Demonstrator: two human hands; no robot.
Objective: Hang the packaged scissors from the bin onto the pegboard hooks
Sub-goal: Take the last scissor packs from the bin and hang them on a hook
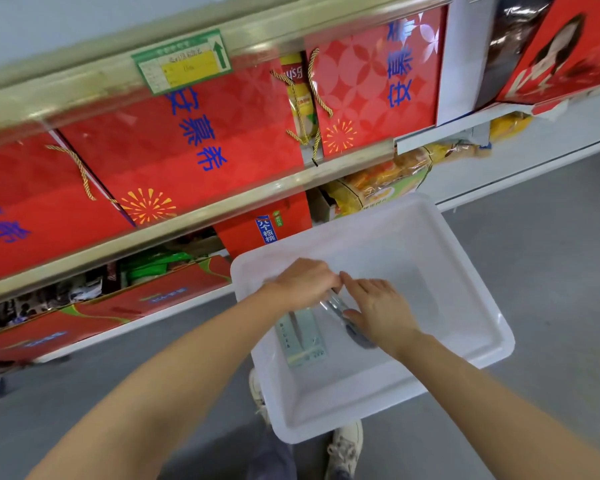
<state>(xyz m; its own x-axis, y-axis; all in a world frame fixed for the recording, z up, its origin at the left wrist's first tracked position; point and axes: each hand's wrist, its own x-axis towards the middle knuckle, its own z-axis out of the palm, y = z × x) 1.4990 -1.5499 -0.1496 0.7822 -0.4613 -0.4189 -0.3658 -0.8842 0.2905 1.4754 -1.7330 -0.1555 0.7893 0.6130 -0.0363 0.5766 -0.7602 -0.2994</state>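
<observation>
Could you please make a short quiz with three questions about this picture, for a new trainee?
1. True or false: both hands are inside the white bin.
2. Which thing do the left hand and the right hand hold together?
A. a red gift box
B. the clear packaged scissors
C. the yellow price tag
3. Fill the gap: the other pale green package lies flat on the bin's ____.

Key
1. True.
2. B: the left hand pinches its top end and the right hand holds it lower, near the dark handle.
3. Floor: it rests on the bottom, below the left hand, and no hand touches it.
</observation>
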